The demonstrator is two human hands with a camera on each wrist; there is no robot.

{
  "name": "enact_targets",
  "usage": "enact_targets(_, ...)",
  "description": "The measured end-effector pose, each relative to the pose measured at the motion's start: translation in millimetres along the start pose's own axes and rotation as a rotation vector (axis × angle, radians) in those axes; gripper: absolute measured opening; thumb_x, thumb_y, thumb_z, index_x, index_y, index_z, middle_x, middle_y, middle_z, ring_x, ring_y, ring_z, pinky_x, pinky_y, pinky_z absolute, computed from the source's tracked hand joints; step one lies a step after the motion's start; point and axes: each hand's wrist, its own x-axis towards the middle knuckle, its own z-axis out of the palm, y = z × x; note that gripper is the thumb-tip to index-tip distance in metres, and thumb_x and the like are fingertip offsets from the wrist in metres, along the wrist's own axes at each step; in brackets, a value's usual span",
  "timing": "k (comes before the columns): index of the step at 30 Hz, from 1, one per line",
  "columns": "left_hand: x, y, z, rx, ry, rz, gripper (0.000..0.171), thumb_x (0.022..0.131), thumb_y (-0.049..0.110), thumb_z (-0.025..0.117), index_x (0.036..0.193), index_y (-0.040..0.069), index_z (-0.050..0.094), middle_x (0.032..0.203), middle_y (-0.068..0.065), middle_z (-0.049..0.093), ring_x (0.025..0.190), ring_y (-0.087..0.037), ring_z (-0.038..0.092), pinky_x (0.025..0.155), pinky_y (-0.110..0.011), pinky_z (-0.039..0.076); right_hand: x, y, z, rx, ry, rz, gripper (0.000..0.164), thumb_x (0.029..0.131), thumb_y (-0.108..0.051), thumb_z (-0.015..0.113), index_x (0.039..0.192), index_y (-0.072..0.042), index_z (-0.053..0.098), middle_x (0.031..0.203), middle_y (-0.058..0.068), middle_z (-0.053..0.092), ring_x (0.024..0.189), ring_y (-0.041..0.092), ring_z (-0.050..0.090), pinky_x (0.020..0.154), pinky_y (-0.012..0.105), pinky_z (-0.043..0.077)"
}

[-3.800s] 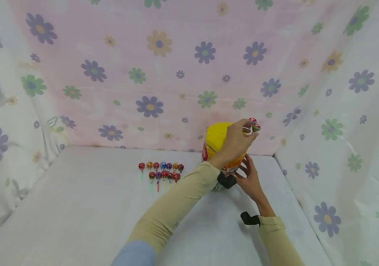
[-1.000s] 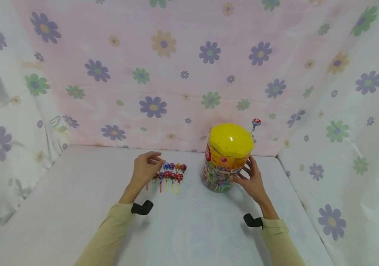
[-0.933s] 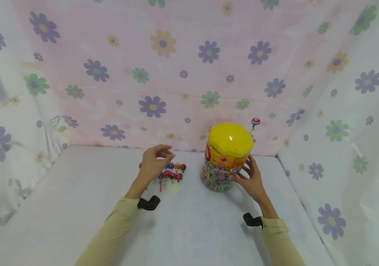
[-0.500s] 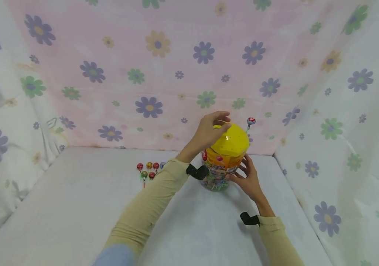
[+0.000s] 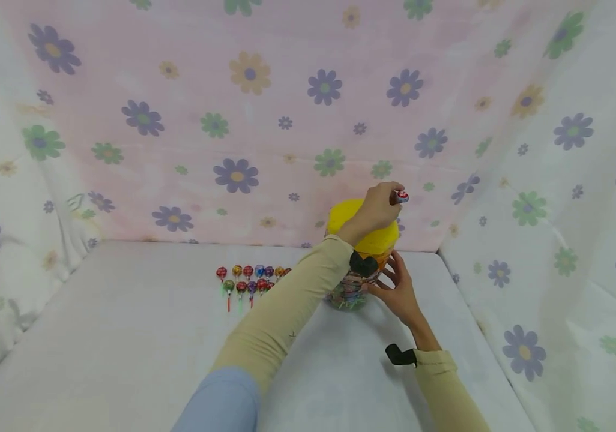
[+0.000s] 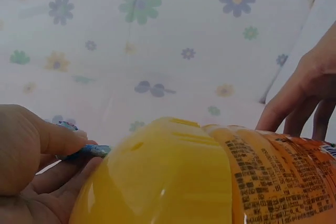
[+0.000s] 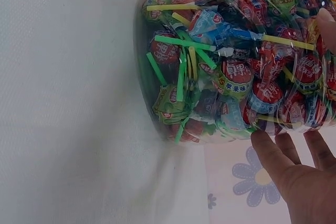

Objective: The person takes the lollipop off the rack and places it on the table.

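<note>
A clear plastic candy jar [image 5: 347,294] full of wrapped lollipops stands at the right of the table under a yellow lid [image 6: 163,182]. My left hand [image 5: 375,209] reaches over the lid. At its far right edge, the thumb and fingers pinch a red-and-blue lollipop [image 5: 402,197], whose blue wrapper [image 6: 98,150] shows in the left wrist view; most of its stick is hidden. My right hand [image 5: 402,297] grips the jar's right side, thumb in front and fingers behind. In the right wrist view, fingertips [image 7: 262,142] touch the clear wall.
Left of the jar, several lollipops lie in two rows, including a green one [image 5: 229,286] at the front row's left end. My left sleeve [image 5: 292,306] hides the rows' right part. Flowered cloth [image 5: 270,138] rises behind and beside the white table [image 5: 124,336].
The green lollipop has joined the front row's left end. My left hand has moved from the rows, across the lid, to the lollipop beyond it, now pinched. My right hand stays on the jar.
</note>
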Motion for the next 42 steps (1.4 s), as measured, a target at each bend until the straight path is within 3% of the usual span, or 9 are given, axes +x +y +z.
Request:
enact_targets(4,4.1,0.6,4.7,-0.015,0.04,0.031,0.033,0.1,0.0,0.06,0.133,-0.003,0.06,0.111,-0.016,0.071,0.092,-0.02,0.065,0.078,-0.015,0.051,3.8,15.7,-1.3,0.01,0.008,-0.004,0.1,0.084,0.007,0.077,0.162,-0.013,0.018,0.16,0.023,0.031,0.139,0.047,0.042,0.108,0.06,0.043)
enact_targets(11,3.7,3.1,0.5,-0.181,0.185,0.199,0.033,0.098,0.004,0.066,0.131,0.002,0.064,0.113,-0.012,0.072,0.096,-0.017,0.069,0.08,-0.014,0.055,7.2,29.4,-3.7,0.007,0.022,-0.007,0.1,0.085,0.002,0.08,0.162,-0.022,0.02,0.16,0.016,0.034,0.14,0.043,0.043,0.108,0.056,0.044)
enact_targets(14,-11.0,3.8,-9.7,-0.241,0.178,0.251,0.036,0.098,0.007,0.067,0.134,0.004,0.063,0.114,-0.012,0.072,0.094,-0.017,0.071,0.08,-0.018,0.058,7.0,29.2,-2.8,0.005,0.023,-0.003,0.099,0.085,0.0,0.08,0.162,-0.025,0.021,0.16,0.014,0.034,0.14,0.042,0.043,0.108,0.056,0.045)
enact_targets(19,-55.4,-6.6,-30.8,-0.309,0.174,0.259,0.039,0.097,0.008,0.069,0.135,0.005,0.064,0.111,-0.014,0.072,0.089,-0.021,0.072,0.08,-0.026,0.061,5.8,23.2,-0.1,-0.002,0.025,-0.014,0.098,0.086,0.003,0.078,0.162,-0.022,0.021,0.161,0.017,0.033,0.141,0.047,0.042,0.108,0.06,0.043)
enact_targets(25,-131.5,-48.8,-62.2,-0.315,0.216,0.143,0.041,0.096,0.006,0.07,0.137,0.003,0.063,0.109,-0.019,0.073,0.088,-0.027,0.073,0.069,-0.025,0.06,-0.4,0.3,2.3,-0.017,0.012,-0.011,0.096,0.086,0.004,0.077,0.162,-0.011,0.019,0.16,0.025,0.03,0.14,0.052,0.039,0.107,0.065,0.041)
enact_targets(30,-200.8,-114.1,-90.6,-0.24,0.309,-0.04,0.043,0.095,0.011,0.072,0.137,0.006,0.064,0.106,-0.02,0.073,0.087,-0.034,0.073,0.058,-0.021,0.051,-0.4,4.3,1.4,-0.008,0.018,-0.009,0.096,0.086,0.004,0.078,0.162,-0.013,0.021,0.161,0.023,0.029,0.14,0.052,0.038,0.108,0.065,0.04)
enact_targets(34,-248.3,-163.5,-110.1,-0.119,0.374,-0.217,0.043,0.095,0.011,0.073,0.135,0.002,0.064,0.107,-0.023,0.073,0.088,-0.034,0.074,0.062,-0.022,0.056,2.9,19.5,0.4,-0.018,0.034,0.004,0.097,0.087,0.0,0.079,0.162,-0.021,0.021,0.163,0.016,0.029,0.142,0.048,0.038,0.109,0.062,0.041)
enact_targets(38,-277.1,-200.4,-124.0,0.016,0.394,-0.348,0.042,0.094,0.007,0.073,0.133,-0.004,0.063,0.104,-0.025,0.072,0.087,-0.031,0.075,0.062,-0.019,0.056,3.9,26.0,0.4,-0.023,0.047,0.004,0.097,0.088,-0.004,0.079,0.162,-0.026,0.021,0.163,0.013,0.031,0.142,0.045,0.039,0.109,0.061,0.041)
enact_targets(42,-286.0,-225.6,-134.7,0.123,0.402,-0.415,0.04,0.092,0.004,0.073,0.129,-0.008,0.064,0.097,-0.025,0.073,0.081,-0.031,0.076,0.061,-0.022,0.058,4.4,27.3,2.9,-0.012,0.049,0.006,0.096,0.088,-0.005,0.079,0.162,-0.027,0.021,0.163,0.012,0.031,0.143,0.045,0.039,0.11,0.062,0.041)
